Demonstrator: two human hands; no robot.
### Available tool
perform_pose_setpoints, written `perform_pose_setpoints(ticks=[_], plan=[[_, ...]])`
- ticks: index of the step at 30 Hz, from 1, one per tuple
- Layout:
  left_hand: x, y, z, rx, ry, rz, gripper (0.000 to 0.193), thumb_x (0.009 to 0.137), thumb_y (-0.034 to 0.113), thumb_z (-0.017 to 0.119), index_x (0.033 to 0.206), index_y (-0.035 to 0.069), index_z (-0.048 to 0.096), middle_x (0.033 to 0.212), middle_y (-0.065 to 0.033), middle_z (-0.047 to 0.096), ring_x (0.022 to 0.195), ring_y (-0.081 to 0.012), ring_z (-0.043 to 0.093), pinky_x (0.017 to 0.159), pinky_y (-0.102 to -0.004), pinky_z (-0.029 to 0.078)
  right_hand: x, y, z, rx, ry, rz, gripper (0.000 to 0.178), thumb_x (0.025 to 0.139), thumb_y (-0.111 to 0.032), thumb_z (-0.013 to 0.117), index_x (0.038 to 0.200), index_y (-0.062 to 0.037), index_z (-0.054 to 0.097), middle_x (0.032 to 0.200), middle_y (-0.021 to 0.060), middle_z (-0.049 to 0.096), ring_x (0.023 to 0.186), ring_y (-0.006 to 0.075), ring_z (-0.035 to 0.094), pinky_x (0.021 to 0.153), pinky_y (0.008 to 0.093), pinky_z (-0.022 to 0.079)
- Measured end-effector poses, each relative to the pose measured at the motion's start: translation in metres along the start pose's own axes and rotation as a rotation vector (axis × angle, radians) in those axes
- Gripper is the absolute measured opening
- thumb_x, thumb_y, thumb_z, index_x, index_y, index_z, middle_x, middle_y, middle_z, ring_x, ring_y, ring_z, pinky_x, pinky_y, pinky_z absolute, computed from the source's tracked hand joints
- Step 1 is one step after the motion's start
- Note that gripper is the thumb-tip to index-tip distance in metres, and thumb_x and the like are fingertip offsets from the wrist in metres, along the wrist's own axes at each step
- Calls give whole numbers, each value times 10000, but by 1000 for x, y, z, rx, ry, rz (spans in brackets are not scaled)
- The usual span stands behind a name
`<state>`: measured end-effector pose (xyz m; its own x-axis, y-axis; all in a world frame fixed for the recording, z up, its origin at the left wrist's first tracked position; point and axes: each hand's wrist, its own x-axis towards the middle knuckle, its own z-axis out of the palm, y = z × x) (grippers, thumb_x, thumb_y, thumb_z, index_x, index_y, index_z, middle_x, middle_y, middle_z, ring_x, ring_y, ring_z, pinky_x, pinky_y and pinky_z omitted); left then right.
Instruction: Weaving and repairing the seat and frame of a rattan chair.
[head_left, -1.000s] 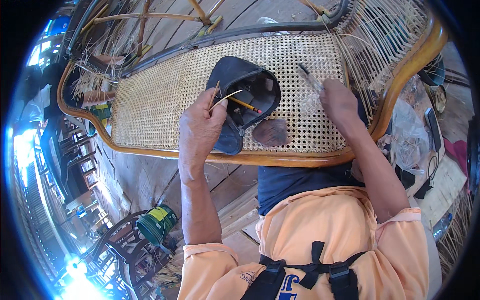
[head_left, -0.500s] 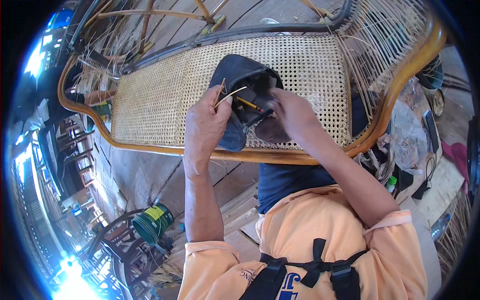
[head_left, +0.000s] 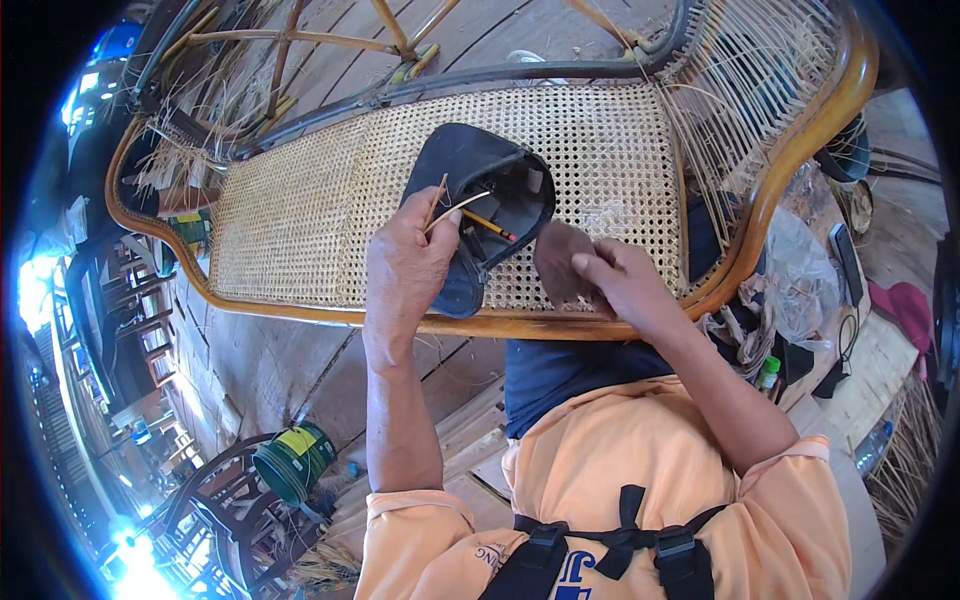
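Left hand point(head_left: 408, 258): pinching cane strips point(head_left: 470, 202) over black bag point(head_left: 452, 165), pencil point(head_left: 488, 224) in its mouth. Right hand point(head_left: 625, 285): gripping brown patch point(head_left: 562, 260). Beneath: woven panel point(head_left: 300, 210), wood-framed.

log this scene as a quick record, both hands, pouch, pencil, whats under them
left hand: at the black pouch, pinching thin cane strips
right hand: holding a dark brown flat piece, material unclear
black pouch: mouth open, facing right
yellow pencil: at the pouch mouth, pink end toward the right hand
under them: woven cane panel in a curved wooden frame
lower left: green bucket with yellow label
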<state>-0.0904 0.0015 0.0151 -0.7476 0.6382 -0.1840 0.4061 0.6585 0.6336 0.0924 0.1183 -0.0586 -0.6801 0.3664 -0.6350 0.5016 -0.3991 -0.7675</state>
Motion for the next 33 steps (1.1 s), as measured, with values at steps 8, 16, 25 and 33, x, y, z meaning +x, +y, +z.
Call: perform_pose_setpoints(ticks=[8,16,25,33], plan=[[8,-23,-7,30,-2,152,315,869,153,530,1142,1,565,821,-102,621,675,-134,541,629,-273,449,39,-40,57,-679,290,-494,346,817,-200,589,1093,-22,481,943,210,580,866,369,592,742,467,476],[-17,34,-51,-35,5,214,210,885,109,467,1012,-20,573,853,-46,576,766,-120,491,704,-245,409,-25,-51,-1,201,84,-385,629,797,-304,607,1223,89,361,798,149,580,698,251,582,638,361,467],[-92,65,-83,-564,246,53,386,854,225,539,1138,-36,510,1014,-126,564,904,-194,553,858,-311,441,-112,-46,-52,-29,364,-725,449,841,-292,584,1119,43,475,834,162,555,789,266,556,709,339,445],[-150,121,34,-278,126,332,322,828,177,518,1036,-66,555,955,-122,573,866,-165,535,816,-276,432,-159,-7,-57,572,9,-726,417,891,-367,502,997,36,507,902,213,590,824,344,575,767,379,450]])
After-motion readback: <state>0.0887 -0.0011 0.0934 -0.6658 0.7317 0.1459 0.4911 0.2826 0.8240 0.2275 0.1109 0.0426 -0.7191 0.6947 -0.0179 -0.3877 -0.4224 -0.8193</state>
